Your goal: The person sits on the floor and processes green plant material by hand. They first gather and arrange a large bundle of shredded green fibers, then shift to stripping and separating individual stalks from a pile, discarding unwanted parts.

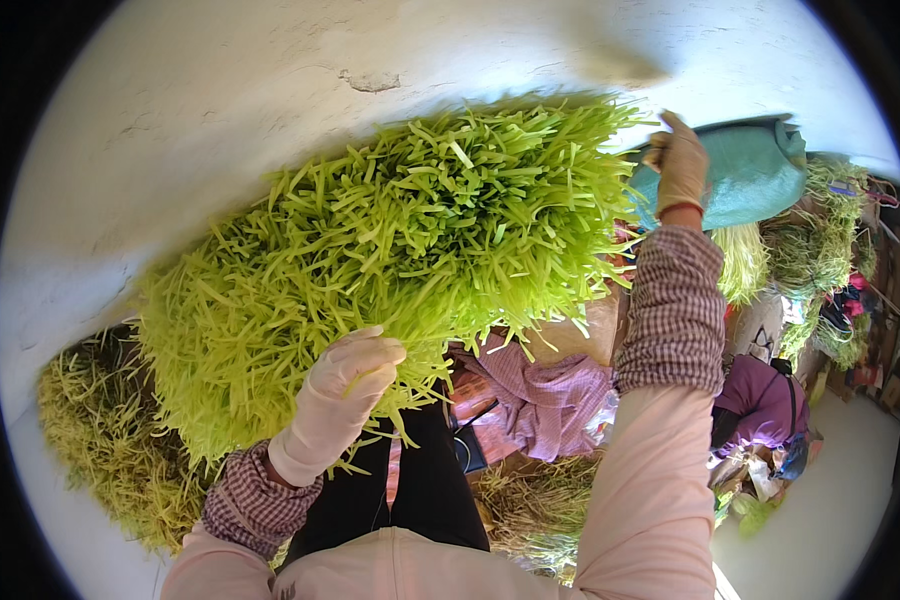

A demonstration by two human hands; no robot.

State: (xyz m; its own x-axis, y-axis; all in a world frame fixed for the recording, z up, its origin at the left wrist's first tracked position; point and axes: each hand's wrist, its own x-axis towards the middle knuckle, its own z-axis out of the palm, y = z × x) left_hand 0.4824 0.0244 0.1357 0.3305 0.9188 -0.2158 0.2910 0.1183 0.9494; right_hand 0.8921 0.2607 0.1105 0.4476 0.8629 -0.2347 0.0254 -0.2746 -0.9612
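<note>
A big heap of bright green, flat, ribbon-like strands (420, 225) fills the middle of the head view, against a pale wall. My left hand (352, 397), in a whitish glove, is at the heap's near edge with its fingers bent; a thin green strand shows by the fingers, but whether they hold it is unclear. Beyond the heap's right end is my right hand (676, 161), in a light glove with a red band at the wrist. It is raised in front of a green sack, its index finger extended and its other fingers curled. Nothing is visible in it.
The green sack (757, 176) lies by the wall (195, 97). Duller green-brown strands are piled at the left (112, 442) and below (540, 495). A pink checked cloth (562, 397) lies near my legs. A purple bag or garment (765, 405) and more strand bundles (810, 247) are at the right.
</note>
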